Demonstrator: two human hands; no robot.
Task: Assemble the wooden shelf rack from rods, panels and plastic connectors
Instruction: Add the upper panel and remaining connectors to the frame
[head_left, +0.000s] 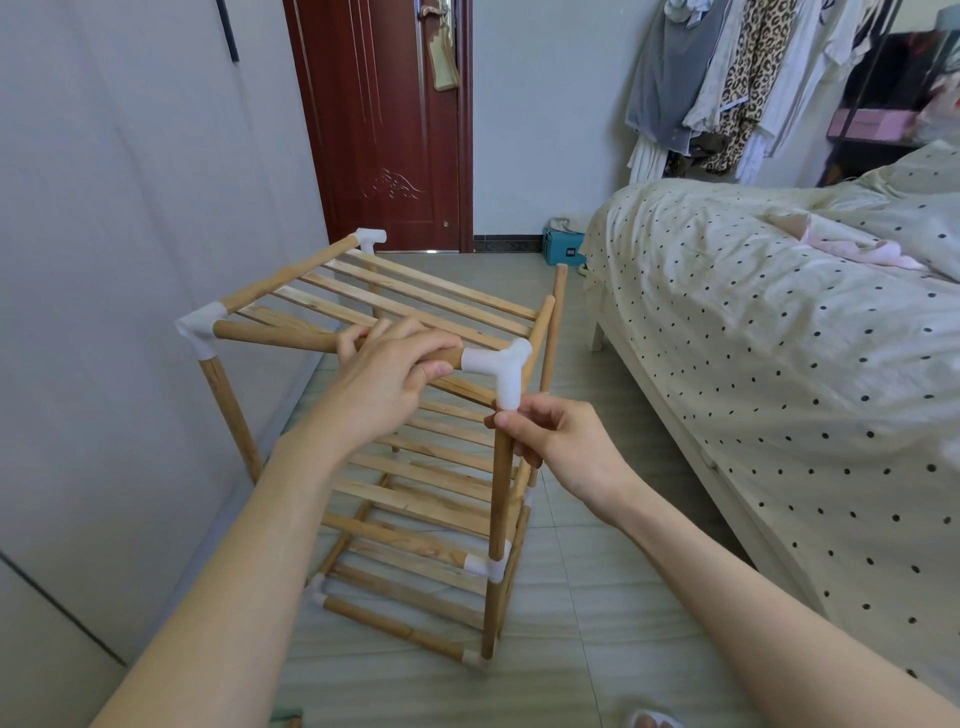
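With the left hand (387, 364) gripping the top rod (291, 336) and the right hand (545, 441) pinching the upright rod (500, 499), a skewed push could jam or miss the white connector (501, 371)

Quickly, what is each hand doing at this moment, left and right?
Left hand: grips the top front rod, fingers curled over it.
Right hand: pinches the upright rod just under the white corner connector.
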